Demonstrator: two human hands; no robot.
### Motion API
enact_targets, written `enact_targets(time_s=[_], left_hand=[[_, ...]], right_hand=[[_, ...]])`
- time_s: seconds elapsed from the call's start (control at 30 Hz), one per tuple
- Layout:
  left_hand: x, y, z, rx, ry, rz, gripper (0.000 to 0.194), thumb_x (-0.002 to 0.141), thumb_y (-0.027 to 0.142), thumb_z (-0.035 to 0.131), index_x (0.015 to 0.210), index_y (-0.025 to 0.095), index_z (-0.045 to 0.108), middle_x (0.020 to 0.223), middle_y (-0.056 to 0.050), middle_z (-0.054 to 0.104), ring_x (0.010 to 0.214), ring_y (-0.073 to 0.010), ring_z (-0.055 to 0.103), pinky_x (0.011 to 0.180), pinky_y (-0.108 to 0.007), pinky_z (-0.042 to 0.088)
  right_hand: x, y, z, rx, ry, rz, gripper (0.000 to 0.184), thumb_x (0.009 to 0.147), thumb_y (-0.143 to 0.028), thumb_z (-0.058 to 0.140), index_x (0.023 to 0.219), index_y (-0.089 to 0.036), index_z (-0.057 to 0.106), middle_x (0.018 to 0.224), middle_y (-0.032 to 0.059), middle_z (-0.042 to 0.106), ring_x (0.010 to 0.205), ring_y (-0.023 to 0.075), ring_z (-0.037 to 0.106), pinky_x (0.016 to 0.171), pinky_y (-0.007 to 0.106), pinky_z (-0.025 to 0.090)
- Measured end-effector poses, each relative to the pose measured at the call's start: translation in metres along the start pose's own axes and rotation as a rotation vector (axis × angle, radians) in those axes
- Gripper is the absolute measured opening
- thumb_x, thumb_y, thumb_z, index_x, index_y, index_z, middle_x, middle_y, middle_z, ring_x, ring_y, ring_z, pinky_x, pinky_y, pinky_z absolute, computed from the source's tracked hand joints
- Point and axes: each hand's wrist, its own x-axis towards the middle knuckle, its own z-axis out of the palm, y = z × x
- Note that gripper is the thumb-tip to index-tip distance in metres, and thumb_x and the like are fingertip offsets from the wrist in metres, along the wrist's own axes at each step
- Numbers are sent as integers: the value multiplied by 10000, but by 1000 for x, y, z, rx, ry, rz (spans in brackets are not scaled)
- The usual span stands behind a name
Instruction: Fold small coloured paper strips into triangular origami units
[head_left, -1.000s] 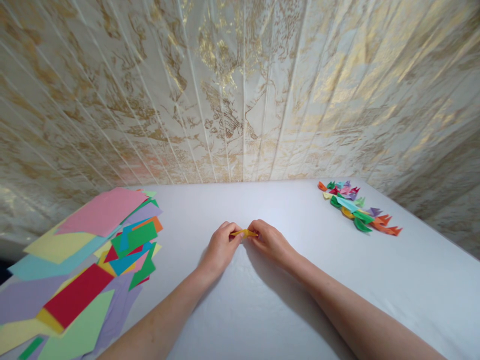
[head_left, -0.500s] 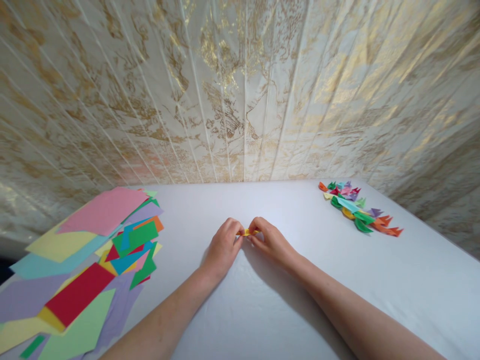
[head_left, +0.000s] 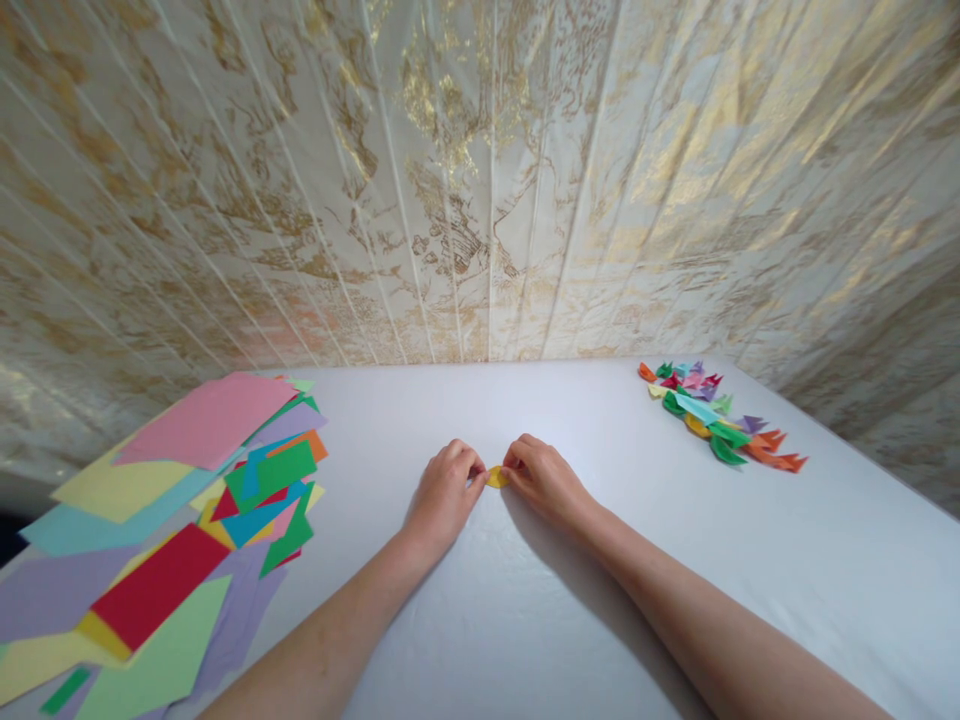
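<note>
Between my two hands, near the middle of the white table (head_left: 420,400), is a small folded piece of yellow paper (head_left: 496,478). My left hand (head_left: 448,490) pinches its left end between thumb and fingertips. At the other end, the thumb and fingers of my right hand (head_left: 541,475) are closed on it as well. Both ends of the paper are partly hidden by the fingertips, so its full shape does not show.
Loose sheets of coloured paper lie in an overlapping spread on the left, among them a pink sheet (head_left: 210,420) and a red rectangle (head_left: 161,585). Small folded paper figures (head_left: 727,435) sit grouped at the far right. A gold-patterned curtain (head_left: 465,200) hangs behind the table.
The yellow paper has turned and now shows a broader face, slightly lower. My fingers have shifted a little on it, both hands still pinching its ends.
</note>
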Motion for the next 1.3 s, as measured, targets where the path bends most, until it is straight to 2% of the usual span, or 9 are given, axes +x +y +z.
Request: enact_targets(time_s=[0.2, 0.43, 0.67, 0.93, 1.03, 1.13, 1.3], left_hand=[[-2, 4, 0, 5, 15, 68, 105, 846, 114, 539, 836, 217, 523, 918, -10, 581, 867, -179, 558, 800, -329, 444], [-1, 13, -6, 64, 14, 91, 179, 837, 45, 465, 861, 222, 476, 918, -17, 572, 874, -192, 532, 799, -334, 436], [-3, 13, -3, 156, -61, 146, 268, 798, -16, 422, 890, 224, 498, 955, -24, 564, 917, -198, 525, 835, -339, 427], [-7, 19, -5, 201, -116, 78, 190, 799, 36, 500, 840, 219, 530, 919, -25, 580, 913, -205, 539, 817, -342, 419], [-7, 21, -9, 196, -114, 35, 97, 826, 117, 559, 813, 212, 544, 906, -28, 582, 890, -209, 545, 795, -346, 426], [-7, 21, -11, 181, -105, -6, 88, 850, 166, 579, 779, 209, 550, 886, -25, 582, 861, -199, 553, 782, -338, 431], [-7, 19, -10, 177, -72, -50, 116, 859, 160, 588, 756, 199, 551, 872, -31, 587, 832, -192, 552, 761, -331, 431]], right_hand=[[0, -6, -1, -72, -39, -87, 147, 815, -41, 565, 837, -180, 608, 862, 18, 589, 764, 134, 546, 698, 237, 386], [0, -14, -3, -250, 38, -135, 153, 859, -50, 507, 847, -175, 594, 936, 62, 591, 849, 179, 523, 758, 276, 375], [-2, -12, 3, -283, -16, -122, 170, 848, -42, 507, 854, -181, 605, 932, 57, 584, 849, 176, 521, 745, 272, 363], [-2, -12, -5, -158, -166, -85, 130, 804, -64, 598, 831, -170, 669, 884, 42, 612, 837, 156, 574, 736, 242, 391], [-1, -12, -9, -99, -163, -51, 96, 821, -98, 617, 815, -170, 679, 849, 31, 614, 780, 138, 580, 708, 231, 397], [-1, -11, -8, -74, -142, 18, 108, 856, -145, 605, 784, -180, 678, 822, 22, 613, 720, 123, 575, 668, 227, 388], [-1, -12, -2, -206, -116, 37, 120, 873, -198, 597, 773, -185, 662, 836, 39, 624, 733, 152, 570, 664, 262, 361]])
